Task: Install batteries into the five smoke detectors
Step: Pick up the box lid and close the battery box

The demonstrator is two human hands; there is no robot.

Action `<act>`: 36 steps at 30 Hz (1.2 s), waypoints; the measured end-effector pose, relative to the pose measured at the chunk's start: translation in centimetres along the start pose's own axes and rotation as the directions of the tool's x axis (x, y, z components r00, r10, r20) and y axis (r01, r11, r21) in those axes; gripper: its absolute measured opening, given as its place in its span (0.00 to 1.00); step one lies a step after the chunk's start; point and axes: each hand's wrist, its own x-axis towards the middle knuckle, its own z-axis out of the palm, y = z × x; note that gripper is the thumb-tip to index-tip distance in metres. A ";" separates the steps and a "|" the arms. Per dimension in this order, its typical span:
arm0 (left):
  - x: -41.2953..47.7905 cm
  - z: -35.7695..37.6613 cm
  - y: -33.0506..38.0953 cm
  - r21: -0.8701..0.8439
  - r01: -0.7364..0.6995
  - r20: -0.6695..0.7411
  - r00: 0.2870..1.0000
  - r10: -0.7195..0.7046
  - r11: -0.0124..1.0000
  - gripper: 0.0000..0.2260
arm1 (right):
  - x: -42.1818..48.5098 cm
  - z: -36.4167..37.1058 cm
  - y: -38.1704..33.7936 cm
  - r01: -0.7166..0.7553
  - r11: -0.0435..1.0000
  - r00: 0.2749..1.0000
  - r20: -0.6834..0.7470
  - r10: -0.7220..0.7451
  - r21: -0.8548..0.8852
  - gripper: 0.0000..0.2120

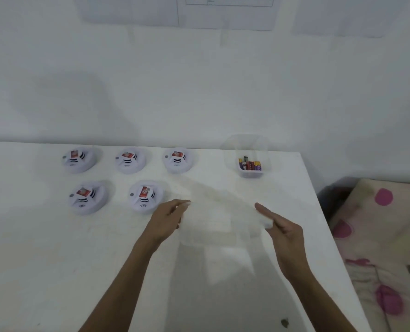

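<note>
- Hands meet over the near middle of the white table (55, 259) in the head view, both forearms bare and rising from the bottom edge, angled inward toward each other.
- The left hand (172, 216) is turned with its back toward the camera, wrist bent slightly, fingertips drawn together on the left edge of a clear lid (213, 221), which it pinches.
- The right hand (283, 231) reaches in from the right with the index finger stretched forward along the lid's right corner, and that corner is gripped between finger and thumb; the remaining fingers are blurred.
- The lid is see-through and tilted, held just above the table between the two hands.
- Five smoke detectors (129, 160) lie on the left half of the table, three in a back row along the wall and two in front; each carries a red-and-white rectangular piece on top, too small to tell what it is.
- The front right detector (145, 196) sits just beside the left hand's fingers, not touching them.
- The batteries (250, 165) lie in a clear tub (249, 174) at the back right of the table, well apart from both hands.
- A cloth with pink spots (378, 236) lies to the right of the table.
</note>
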 end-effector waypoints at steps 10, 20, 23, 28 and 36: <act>-2.1 -1.0 -0.1 -0.208 0.095 -0.045 0.993 -0.106 0.974 0.08 | -1.4 2.2 1.5 0.373 0.853 0.920 0.027 -0.391 -0.367 0.20; -2.0 -2.0 0.4 -0.195 0.044 -0.056 0.997 -0.056 0.980 0.09 | 0.3 2.4 2.4 0.468 0.716 0.868 0.116 -0.483 -0.518 0.19; -1.7 -1.8 -0.2 -0.096 0.025 -0.087 0.996 -0.034 0.995 0.10 | 0.6 1.6 3.5 0.474 0.632 0.860 0.170 -0.480 -0.613 0.22; -1.6 -1.4 -1.4 -0.035 0.023 -0.074 0.997 -0.025 0.999 0.12 | 0.5 0.5 4.7 0.447 0.541 0.882 0.253 -0.396 -0.712 0.27; -1.5 -0.9 -2.0 -0.058 0.039 -0.021 0.999 -0.040 0.998 0.09 | 0.1 0.4 2.8 0.232 0.824 0.949 0.306 -0.076 -0.516 0.28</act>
